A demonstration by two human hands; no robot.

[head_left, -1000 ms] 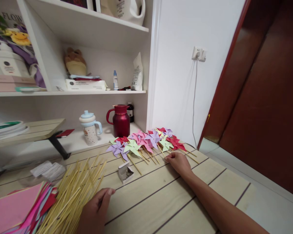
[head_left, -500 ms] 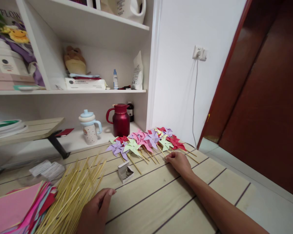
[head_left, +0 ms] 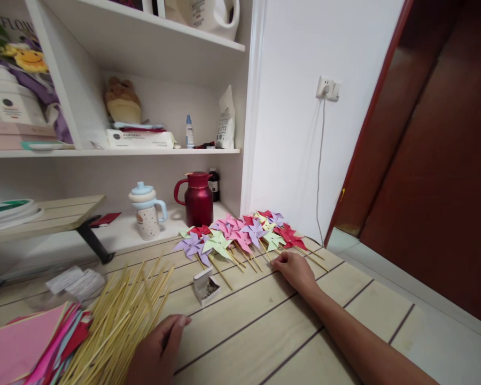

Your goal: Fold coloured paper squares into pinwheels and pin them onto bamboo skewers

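Fingers of the L hand (head_left: pixel 154 345) curl loosely; can't tell if they grip anything. Those of the R hand (head_left: pixel 294 267) apparently pinch the lilac pinwheel (head_left: pixel 253 231) by its stick end, clear of the paper blades. L to R: coloured paper stack (head_left: pixel 24 342), then bamboo sticks (head_left: pixel 116 321) by L hand, prob. for quick reach; small open box (head_left: pixel 206 289) w/ metal bits; pinwheels (head_left: pixel 218 241) at back, heads outward, prob. to avoid crushing. Slatted bench (head_left: pixel 232 331); white shelving (head_left: pixel 164 152) w/ red jug (head_left: pixel 199 203), socket (head_left: pixel 324 88), brown door (head_left: pixel 436 187) far R.

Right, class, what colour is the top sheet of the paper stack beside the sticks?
The top sheet is pink; best view: head.
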